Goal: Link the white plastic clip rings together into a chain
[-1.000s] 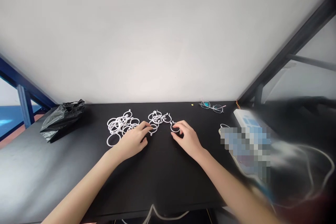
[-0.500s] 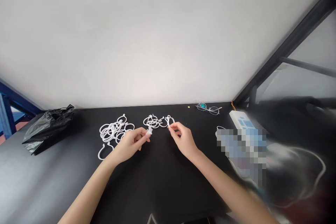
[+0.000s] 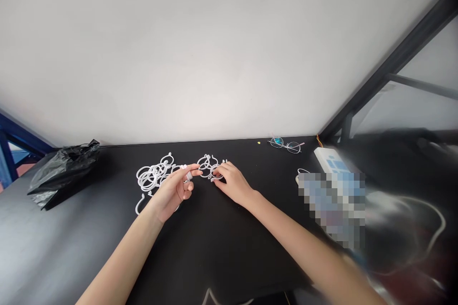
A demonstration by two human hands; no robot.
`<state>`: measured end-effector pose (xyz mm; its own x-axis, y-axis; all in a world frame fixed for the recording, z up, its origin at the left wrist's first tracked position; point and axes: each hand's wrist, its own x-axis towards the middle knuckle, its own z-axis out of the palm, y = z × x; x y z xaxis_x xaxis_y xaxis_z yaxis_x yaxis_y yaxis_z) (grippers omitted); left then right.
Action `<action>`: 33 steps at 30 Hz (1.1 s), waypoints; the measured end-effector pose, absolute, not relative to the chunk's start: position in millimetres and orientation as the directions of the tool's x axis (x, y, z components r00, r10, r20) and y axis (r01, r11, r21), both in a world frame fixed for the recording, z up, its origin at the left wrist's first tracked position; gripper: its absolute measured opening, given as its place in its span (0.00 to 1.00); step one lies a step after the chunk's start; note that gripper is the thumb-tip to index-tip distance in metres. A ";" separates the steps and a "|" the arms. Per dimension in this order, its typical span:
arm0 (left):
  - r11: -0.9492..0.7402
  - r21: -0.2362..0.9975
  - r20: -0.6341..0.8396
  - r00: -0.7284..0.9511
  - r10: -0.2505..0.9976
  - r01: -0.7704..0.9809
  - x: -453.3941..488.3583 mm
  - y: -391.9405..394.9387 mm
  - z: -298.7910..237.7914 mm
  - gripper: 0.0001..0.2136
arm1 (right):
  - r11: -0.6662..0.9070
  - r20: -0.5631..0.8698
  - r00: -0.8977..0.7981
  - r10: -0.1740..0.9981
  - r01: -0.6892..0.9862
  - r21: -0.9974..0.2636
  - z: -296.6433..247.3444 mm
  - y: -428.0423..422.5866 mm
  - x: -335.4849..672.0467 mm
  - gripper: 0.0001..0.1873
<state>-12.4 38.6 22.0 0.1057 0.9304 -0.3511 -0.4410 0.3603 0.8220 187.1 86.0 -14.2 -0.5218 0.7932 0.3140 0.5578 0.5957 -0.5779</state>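
Note:
Two heaps of white plastic rings lie on a black table (image 3: 222,243). The bigger heap (image 3: 153,176) is at the left, a smaller heap (image 3: 209,166) sits in the middle. My left hand (image 3: 175,190) is raised between the heaps, thumb and forefinger pinched on a small white ring piece (image 3: 187,174). My right hand (image 3: 231,182) rests palm down on the near side of the smaller heap, fingers curled onto its rings.
A crumpled black plastic bag (image 3: 60,171) lies at the table's left. A pair of glasses (image 3: 286,145) sits at the back right, near a white and blue device (image 3: 334,164). White cable (image 3: 425,209) loops at the right edge.
My right hand moved left and down onto the smaller heap. My left hand shifted left, still pinching its white piece. The ring that my right hand held up is no longer seen apart.

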 end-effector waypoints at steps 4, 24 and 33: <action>0.365 0.855 -0.340 0.132 0.931 -0.368 -9.3 38.1 19.1 0.12 | 0.633 0.235 -0.633 0.738 0.529 -0.565 -0.6 78.9 207.5 0.09; 0.404 0.901 -0.367 0.217 0.905 -0.160 6.4 32.1 11.0 0.17 | 0.316 0.242 -0.272 0.931 0.272 -0.909 15.9 70.2 227.6 0.01; 0.502 0.790 -0.337 0.436 0.835 -0.351 18.8 24.2 14.5 0.17 | 0.303 0.277 -0.182 0.943 0.131 -0.944 14.9 53.5 210.3 0.02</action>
